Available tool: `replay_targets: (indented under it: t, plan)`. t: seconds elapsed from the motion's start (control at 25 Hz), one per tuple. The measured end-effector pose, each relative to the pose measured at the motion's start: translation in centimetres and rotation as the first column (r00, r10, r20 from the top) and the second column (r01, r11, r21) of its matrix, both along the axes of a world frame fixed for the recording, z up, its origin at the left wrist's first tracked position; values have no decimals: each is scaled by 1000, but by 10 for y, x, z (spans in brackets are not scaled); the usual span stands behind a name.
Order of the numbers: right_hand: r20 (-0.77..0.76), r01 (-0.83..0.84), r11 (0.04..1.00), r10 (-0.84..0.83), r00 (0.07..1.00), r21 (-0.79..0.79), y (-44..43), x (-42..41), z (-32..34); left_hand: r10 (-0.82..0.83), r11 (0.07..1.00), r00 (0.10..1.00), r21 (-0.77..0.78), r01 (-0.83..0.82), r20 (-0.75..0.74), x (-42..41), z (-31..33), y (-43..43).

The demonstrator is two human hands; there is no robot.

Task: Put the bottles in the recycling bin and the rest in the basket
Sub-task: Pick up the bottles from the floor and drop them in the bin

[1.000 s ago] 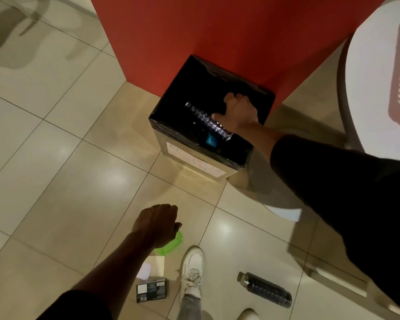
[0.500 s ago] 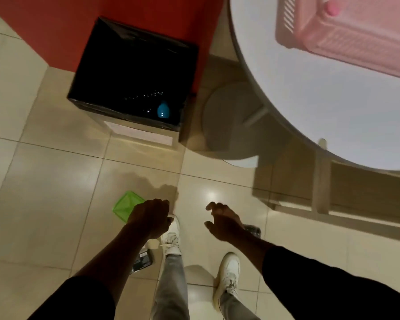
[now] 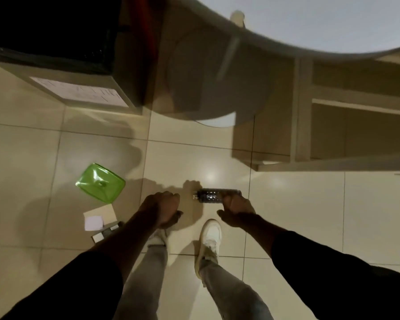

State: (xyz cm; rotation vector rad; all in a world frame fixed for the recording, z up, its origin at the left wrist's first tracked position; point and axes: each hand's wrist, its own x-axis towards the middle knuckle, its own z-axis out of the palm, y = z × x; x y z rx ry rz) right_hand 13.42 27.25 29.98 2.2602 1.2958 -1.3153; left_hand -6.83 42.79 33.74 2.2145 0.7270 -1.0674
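A dark plastic bottle (image 3: 209, 195) lies on its side on the tiled floor just ahead of my feet. My right hand (image 3: 237, 207) is down at the bottle's right end. Its fingers curl over that end and the thumb is spread apart toward me, so the bottle is not clasped. My left hand (image 3: 163, 207) hangs loosely closed and holds nothing, left of the bottle. The recycling bin (image 3: 83, 65), lined in black, stands at the top left. A green plastic lid (image 3: 99, 182), a beige card (image 3: 102, 212), a white note (image 3: 93, 222) and a small dark box (image 3: 105, 234) lie to the left. The basket is out of view.
A round white table (image 3: 333, 26) overhangs the top right, its base (image 3: 217, 118) on the floor beside the bin. A low wooden shelf unit (image 3: 333, 139) stands at the right. My white shoes (image 3: 209, 236) are just behind the bottle.
After the right hand dropped a bottle in the bin, I turned and bent down. The right hand has come down onto the floor bottle. The basket has left the view.
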Motion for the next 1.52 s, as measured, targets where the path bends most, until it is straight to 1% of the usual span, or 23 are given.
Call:
replay_targets:
  t: [0.08,0.16,0.32,0.36,0.48,0.56,0.64,0.68,0.76,0.84,0.88,0.96,1.0,1.04,1.08,1.16,1.2,1.24,1.32,1.36,1.4,1.44,1.52]
  plan:
    - [45,-13,1000,13,999,-10,-27,24,-42,-19,999,999,-27,18,-40,16,-39,-23]
    - [77,-37,998,40,996,-50,-48,44,-88,-42,999,997,-13,42,-60,29,-84,-39]
    - [117,-81,997,83,990,-19,-78,75,-199,-10,999,1000,35,10,-8,36,-209,-62]
    - [121,-90,996,91,988,-15,-82,79,-228,19,999,1000,45,-19,2,38,-242,-66]
    - [108,-118,993,117,987,-1,-95,85,-304,67,995,997,71,-70,37,44,-333,-84]
    - [84,-137,990,136,987,14,-103,83,-347,163,985,981,39,-167,107,49,-380,-98]
    - [108,-148,987,142,984,55,-109,81,-374,303,951,934,9,-310,189,52,-410,-106]
    - [117,-154,985,144,983,81,-112,80,-378,379,922,898,-3,-388,223,52,-416,-107]
    - [82,-123,985,113,990,122,-117,81,-369,513,853,818,-53,-519,260,49,-413,-104]
    - [62,-77,988,69,996,136,-122,80,-340,634,773,740,-159,-614,223,42,-391,-93]
    - [52,-56,989,49,997,138,-121,77,-317,711,702,677,-238,-671,190,38,-369,-86]
    - [41,-13,991,7,999,134,-112,65,-258,868,483,482,-421,-768,118,26,-309,-70]
    - [23,23,992,-26,999,125,-107,56,-226,919,368,387,-505,-781,70,16,-275,-63]
    - [-7,63,990,-62,998,123,-102,47,-194,947,279,321,-571,-772,29,7,-239,-57]
    - [-40,99,988,-95,995,117,-98,38,-165,958,232,288,-622,-748,11,-2,-206,-53]
    - [-141,152,982,-136,981,110,-87,17,-103,961,242,271,-646,-724,56,-21,-137,-46]
    - [-200,164,980,-140,970,109,-79,2,-67,955,273,284,-630,-727,86,-30,-99,-43]
    - [-252,178,978,-147,956,107,-70,-16,-30,945,309,305,-614,-726,115,-37,-65,-43]
    - [-331,208,968,-153,931,138,-47,-51,42,899,435,391,-520,-735,199,-46,3,-43]
    - [-352,214,961,-141,925,178,-36,-67,72,870,492,431,-459,-740,240,-49,35,-42]
    - [-352,201,956,-117,929,212,-26,-79,98,849,528,453,-415,-741,271,-53,61,-42]
    - [-349,188,954,-98,932,235,-17,-89,118,839,544,464,-386,-745,285,-56,83,-40]
    - [-351,187,958,-101,931,220,1,-103,153,837,543,455,-353,-762,304,-63,120,-33]
